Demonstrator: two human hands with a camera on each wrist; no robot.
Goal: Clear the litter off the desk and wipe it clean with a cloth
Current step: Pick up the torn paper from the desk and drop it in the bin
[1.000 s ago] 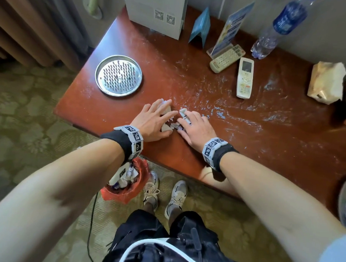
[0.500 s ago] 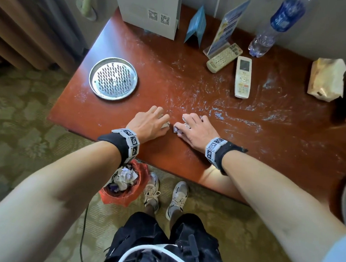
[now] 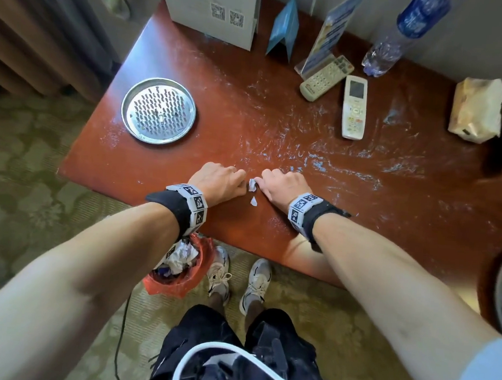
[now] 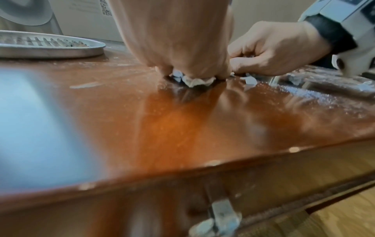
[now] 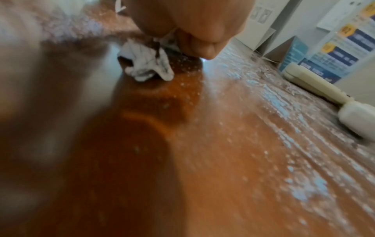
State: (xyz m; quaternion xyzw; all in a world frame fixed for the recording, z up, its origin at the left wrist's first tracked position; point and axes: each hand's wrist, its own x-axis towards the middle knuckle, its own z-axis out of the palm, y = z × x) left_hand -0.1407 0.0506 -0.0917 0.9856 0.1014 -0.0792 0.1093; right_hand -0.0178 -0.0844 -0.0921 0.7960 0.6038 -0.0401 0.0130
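Both hands gather paper scraps near the front edge of the smeared desk (image 3: 315,217).

At far left a perforated metal tray (image 3: 158,110) sits well apart from the hands; under the front edge a red-lined waste bin (image 3: 177,276) holds crumpled paper. The left hand (image 3: 218,179) curls its fingers over crumpled paper scraps (image 4: 198,81), gripping them against the wood. One loose scrap (image 3: 253,201) lies between the wrists. The right hand (image 3: 284,183) pinches a crumpled white wad (image 5: 148,64) under bent fingers. Behind stand a box (image 3: 214,8), a blue folded card (image 3: 283,30), a sign holder (image 3: 331,33), two remotes (image 3: 354,106), a water bottle (image 3: 400,37) and a tissue pack (image 3: 476,111).
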